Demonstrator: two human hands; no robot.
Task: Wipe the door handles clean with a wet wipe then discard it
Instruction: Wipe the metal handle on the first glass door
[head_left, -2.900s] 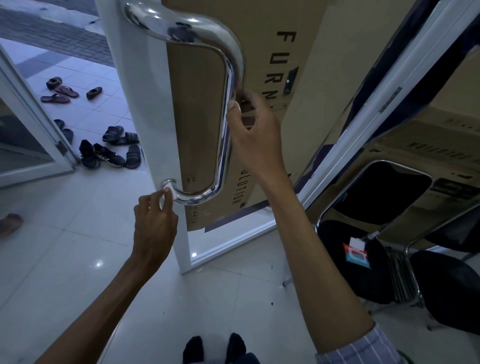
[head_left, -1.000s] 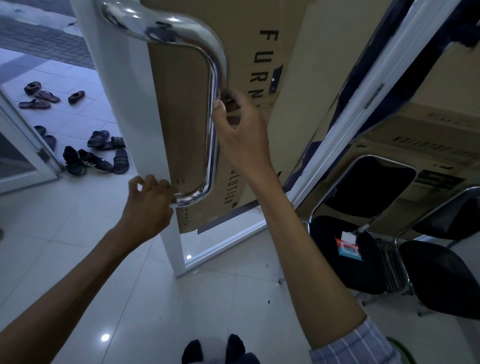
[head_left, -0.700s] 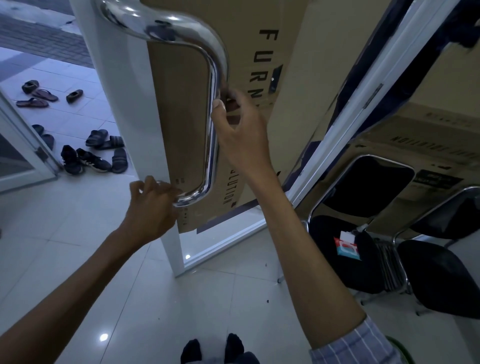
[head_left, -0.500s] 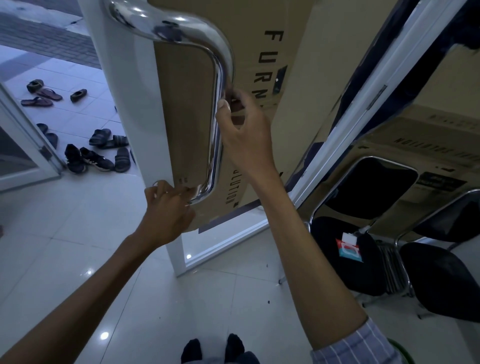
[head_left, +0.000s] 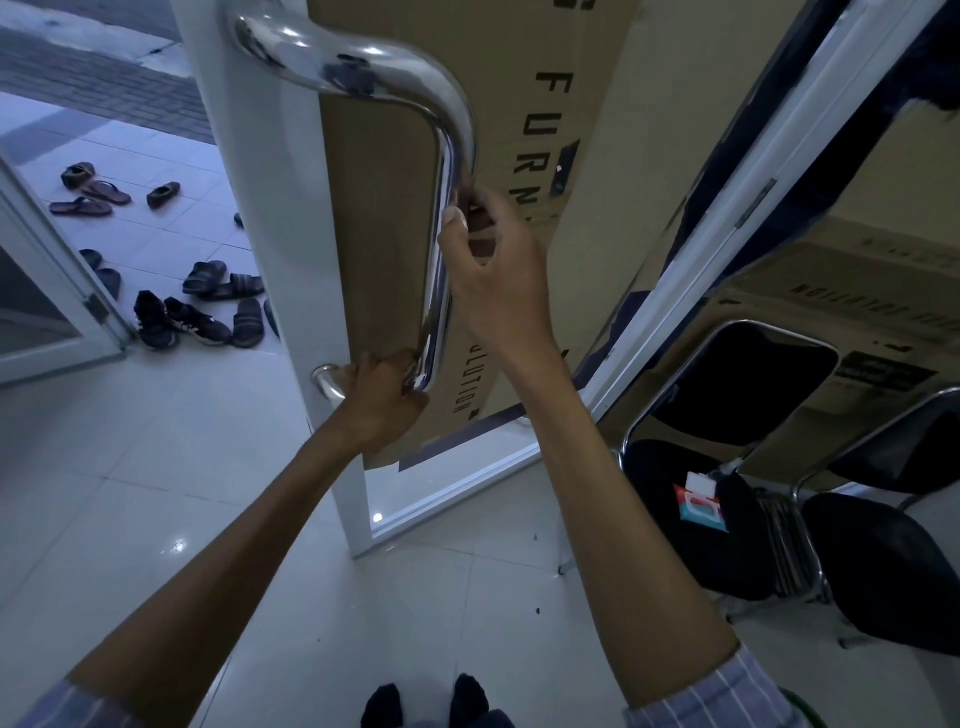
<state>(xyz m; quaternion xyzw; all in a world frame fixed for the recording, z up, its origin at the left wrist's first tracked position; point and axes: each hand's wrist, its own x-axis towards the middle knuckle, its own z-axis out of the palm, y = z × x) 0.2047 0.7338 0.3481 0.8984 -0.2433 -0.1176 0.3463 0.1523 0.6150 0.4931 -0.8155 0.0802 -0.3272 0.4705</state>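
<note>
Left hand (head_left: 382, 402) curls tight round the bottom bend of the door handle (head_left: 441, 249); any wipe under it is hidden. Right hand (head_left: 493, 275) grips the upright bar, mid-height, on the open door (head_left: 270, 218).

Single head-worn wide-angle view, looking forward and down from close range: door handle (head_left: 447, 208) near, at arm's reach, white tiled floor (head_left: 130, 467) below. No second view for overlap.
</note>
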